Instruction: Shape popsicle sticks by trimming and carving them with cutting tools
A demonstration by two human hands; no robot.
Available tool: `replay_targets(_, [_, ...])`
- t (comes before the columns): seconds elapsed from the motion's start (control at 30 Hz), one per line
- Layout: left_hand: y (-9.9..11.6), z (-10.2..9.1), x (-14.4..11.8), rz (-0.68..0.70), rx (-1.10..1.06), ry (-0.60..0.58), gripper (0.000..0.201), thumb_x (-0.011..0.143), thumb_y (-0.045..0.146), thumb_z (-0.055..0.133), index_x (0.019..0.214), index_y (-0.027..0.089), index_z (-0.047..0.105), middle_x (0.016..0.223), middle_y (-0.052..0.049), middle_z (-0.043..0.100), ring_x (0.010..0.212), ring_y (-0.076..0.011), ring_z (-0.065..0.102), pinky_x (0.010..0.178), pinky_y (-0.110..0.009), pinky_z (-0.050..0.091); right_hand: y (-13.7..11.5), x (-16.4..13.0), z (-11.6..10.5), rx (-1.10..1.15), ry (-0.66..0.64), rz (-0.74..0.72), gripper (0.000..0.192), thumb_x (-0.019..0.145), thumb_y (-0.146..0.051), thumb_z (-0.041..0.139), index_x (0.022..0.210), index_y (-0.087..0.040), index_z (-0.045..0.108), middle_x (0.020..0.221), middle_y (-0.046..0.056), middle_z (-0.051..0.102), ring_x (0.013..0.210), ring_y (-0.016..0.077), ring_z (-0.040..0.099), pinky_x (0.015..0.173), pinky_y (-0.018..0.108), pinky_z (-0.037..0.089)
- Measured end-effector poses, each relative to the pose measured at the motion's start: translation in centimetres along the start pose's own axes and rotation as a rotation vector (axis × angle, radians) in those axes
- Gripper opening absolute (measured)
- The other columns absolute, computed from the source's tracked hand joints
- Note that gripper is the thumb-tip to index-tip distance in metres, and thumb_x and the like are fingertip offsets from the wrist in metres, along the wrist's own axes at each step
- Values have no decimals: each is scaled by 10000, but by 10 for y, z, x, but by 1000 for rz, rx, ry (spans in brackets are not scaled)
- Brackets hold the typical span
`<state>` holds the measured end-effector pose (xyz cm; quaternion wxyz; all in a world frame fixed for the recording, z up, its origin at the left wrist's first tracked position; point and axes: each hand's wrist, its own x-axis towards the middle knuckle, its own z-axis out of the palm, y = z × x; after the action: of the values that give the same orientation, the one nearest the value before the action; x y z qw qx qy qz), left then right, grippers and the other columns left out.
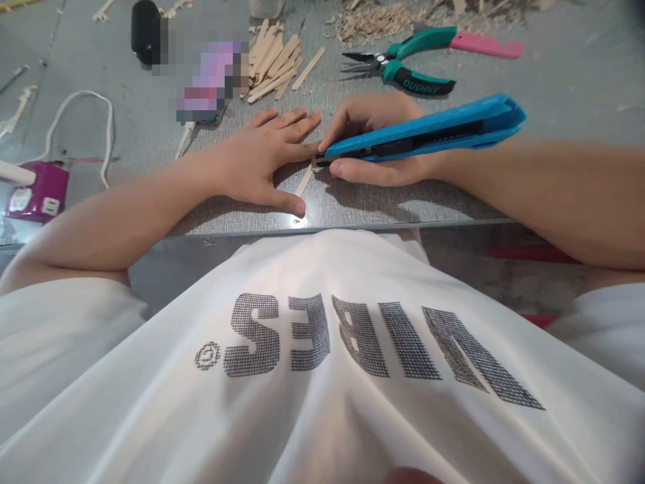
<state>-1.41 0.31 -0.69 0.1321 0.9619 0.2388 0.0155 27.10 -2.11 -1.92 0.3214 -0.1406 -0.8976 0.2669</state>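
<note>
My right hand point(383, 144) grips a blue utility knife point(428, 128), its tip end pointing left and down at a small wooden stick point(305, 181). That stick lies at a slant on the grey table near its front edge. Spread flat on the table, my left hand point(267, 154) has its thumb by the near end of the stick and its index finger by the knife's tip. The blade itself is too small to make out. Just beyond my hands is a heap of wooden sticks point(275, 57), with one stick point(308, 67) lying apart on its right side.
Green-handled pliers point(403, 60) and a pink-handled tool lie behind my right hand. Wood shavings point(373, 23) are scattered at the back. To the left are a phone point(209, 81) on a white cable point(108, 121), a black case point(146, 32) and a purple charger point(43, 191).
</note>
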Motion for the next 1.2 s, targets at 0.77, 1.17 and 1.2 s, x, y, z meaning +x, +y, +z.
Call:
replay_targets(0.77, [1, -3, 2, 26, 81, -24, 1119, 783, 1021, 462, 1663, 330, 500, 1719, -50, 543, 1686, -466, 249, 1335, -691, 210, -8, 2, -2, -38, 2, 58, 270, 1055, -440, 684, 1144, -186, 667, 976, 29, 732, 855, 142, 688, 787, 293, 561])
replay_targets(1.17, [2, 0, 2, -7, 29, 14, 1042, 798, 974, 547, 1678, 420, 483, 1812, -38, 409, 1722, -514, 190, 1356, -725, 214, -7, 3, -4, -19, 10, 18, 256, 1056, -391, 687, 1155, -155, 686, 919, -4, 687, 810, 104, 628, 753, 264, 527])
replay_targets(1.2, [1, 0, 2, -3, 33, 12, 1037, 803, 965, 549, 1683, 421, 474, 1820, -33, 393, 1723, -512, 188, 1363, -724, 192, -6, 3, -4, -24, 19, 7, 251, 1053, -385, 691, 1152, -155, 693, 908, -13, 690, 800, 98, 629, 746, 256, 530])
